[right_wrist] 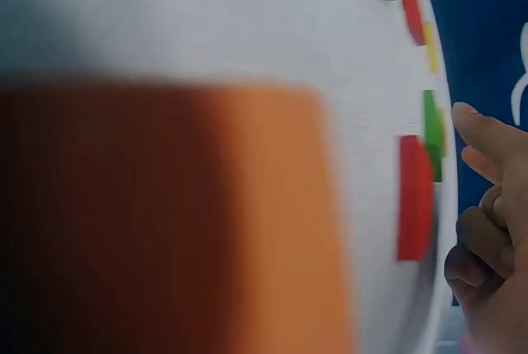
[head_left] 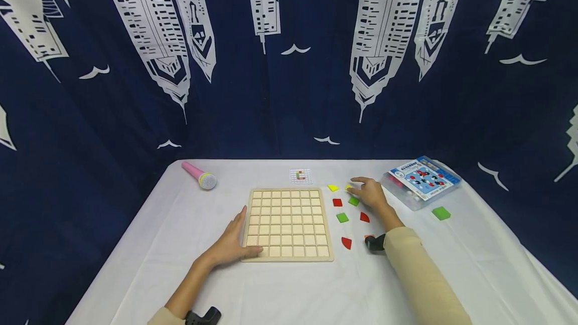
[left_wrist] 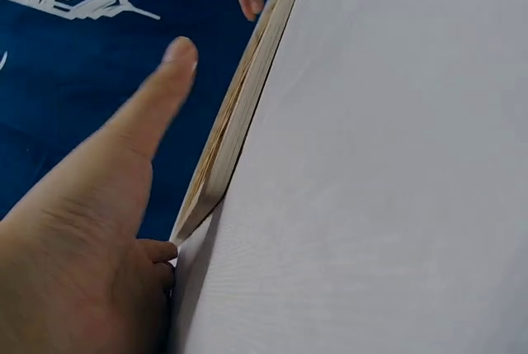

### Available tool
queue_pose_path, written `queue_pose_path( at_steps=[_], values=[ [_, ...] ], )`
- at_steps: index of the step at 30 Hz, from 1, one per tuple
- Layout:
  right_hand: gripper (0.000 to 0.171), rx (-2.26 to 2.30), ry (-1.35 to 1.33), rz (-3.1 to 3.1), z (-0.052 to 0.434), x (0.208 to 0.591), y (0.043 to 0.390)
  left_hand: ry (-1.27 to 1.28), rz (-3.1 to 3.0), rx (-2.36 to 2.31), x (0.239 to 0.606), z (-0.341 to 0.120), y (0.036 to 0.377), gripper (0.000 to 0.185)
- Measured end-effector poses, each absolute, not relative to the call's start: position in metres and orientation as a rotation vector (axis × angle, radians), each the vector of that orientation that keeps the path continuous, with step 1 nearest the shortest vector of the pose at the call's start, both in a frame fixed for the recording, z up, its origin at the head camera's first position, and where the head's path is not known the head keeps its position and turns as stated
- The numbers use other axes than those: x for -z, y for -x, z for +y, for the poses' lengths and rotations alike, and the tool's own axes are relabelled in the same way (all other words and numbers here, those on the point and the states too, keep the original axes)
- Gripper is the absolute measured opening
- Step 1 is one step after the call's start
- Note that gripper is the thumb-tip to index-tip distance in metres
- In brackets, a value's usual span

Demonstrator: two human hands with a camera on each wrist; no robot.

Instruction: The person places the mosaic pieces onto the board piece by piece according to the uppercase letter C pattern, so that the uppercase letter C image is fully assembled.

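My left hand (head_left: 230, 245) rests at the left edge of a pale wooden grid board (head_left: 289, 224), thumb over its near left corner and fingers straight along its side. In the left wrist view the board's edge (left_wrist: 247, 98) runs past the raised thumb. Beyond the board's far right corner, my right hand (head_left: 371, 193) reaches to a small yellow piece (head_left: 348, 187), which shows between its spread thumb and forefinger. A green piece (head_left: 354, 201) lies just below those fingers. In the right wrist view, the other fingers (right_wrist: 478, 243) are curled in.
Right of the board lie a yellow piece (head_left: 332, 188), a red square (head_left: 337, 202), a green piece (head_left: 342, 217) and red quarter-rounds (head_left: 346, 242). A pattern card (head_left: 300, 176), a pink toy microphone (head_left: 198, 175), a plastic case (head_left: 422, 182) and another green piece (head_left: 441, 213) stand farther out.
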State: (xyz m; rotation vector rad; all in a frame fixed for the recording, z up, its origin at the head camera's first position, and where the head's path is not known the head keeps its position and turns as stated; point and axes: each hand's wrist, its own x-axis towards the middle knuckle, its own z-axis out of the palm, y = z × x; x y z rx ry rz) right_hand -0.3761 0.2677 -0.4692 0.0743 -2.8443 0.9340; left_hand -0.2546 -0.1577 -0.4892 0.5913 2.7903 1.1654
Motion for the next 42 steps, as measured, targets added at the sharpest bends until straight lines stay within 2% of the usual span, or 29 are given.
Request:
queue_pose_path(
  at_steps=[11,19,29,36,42],
  values=[
    [0.035,-0.893,-0.019,-2.856,0.262,0.479,0.378,-0.678,2.91,-0.946,0.499,-0.156,0.252,0.131],
    [0.032,-0.877,-0.117,-2.776,0.252,0.465,0.37,-0.688,2.91,-0.909,0.499,-0.156,0.251,0.129],
    [0.03,-0.946,-0.323,-2.585,0.184,0.421,0.344,-0.681,2.915,-0.908,0.499,-0.157,0.251,0.127],
    [0.028,-1.03,-0.405,-2.587,0.139,0.432,0.338,-0.713,2.933,-0.916,0.498,-0.158,0.251,0.125],
    [0.027,-1.068,-0.435,-2.664,0.12,0.454,0.337,-0.716,2.937,-0.909,0.499,-0.157,0.249,0.124]
  ],
)
